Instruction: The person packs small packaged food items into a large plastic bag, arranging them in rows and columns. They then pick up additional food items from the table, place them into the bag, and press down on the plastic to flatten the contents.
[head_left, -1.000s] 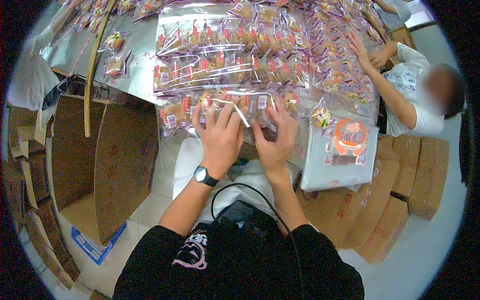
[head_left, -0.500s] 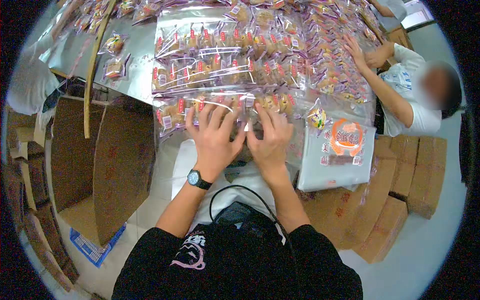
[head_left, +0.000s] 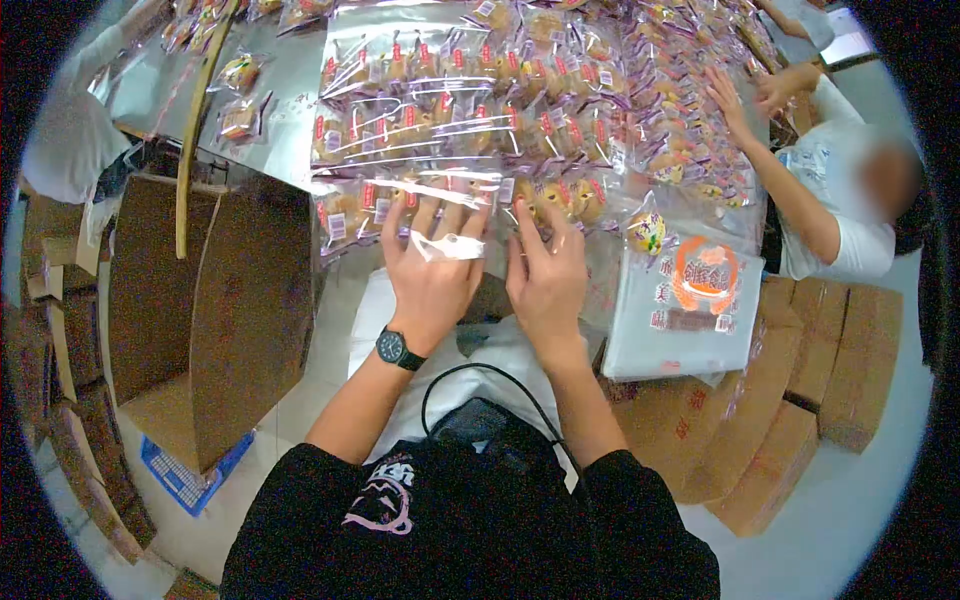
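Observation:
My left hand (head_left: 437,265), with a watch on its wrist, lies on the nearest row of wrapped pastries (head_left: 345,215). Its fingers are stretched and apart, and shiny clear plastic film (head_left: 448,243) covers part of them. Beside it, my right hand (head_left: 550,275) reaches onto the same row with its fingers apart, touching wrapped pastries (head_left: 580,200) near the film's right edge. Some fingertips are hard to make out through the glare. Two more rows of wrapped pastries (head_left: 450,125) lie beyond, under clear plastic.
A stack of printed clear bags (head_left: 640,340) lies at right, one wrapped pastry (head_left: 647,232) at its upper edge. A co-worker (head_left: 800,190) reaches over more packs (head_left: 670,120). An open carton (head_left: 250,330) and wooden stick (head_left: 190,150) are left; cartons (head_left: 765,460) stand right.
My hands have moved slightly apart, the right one shifting to the right. The plastic film now shows bright glare across my left fingers. The view has shifted a little.

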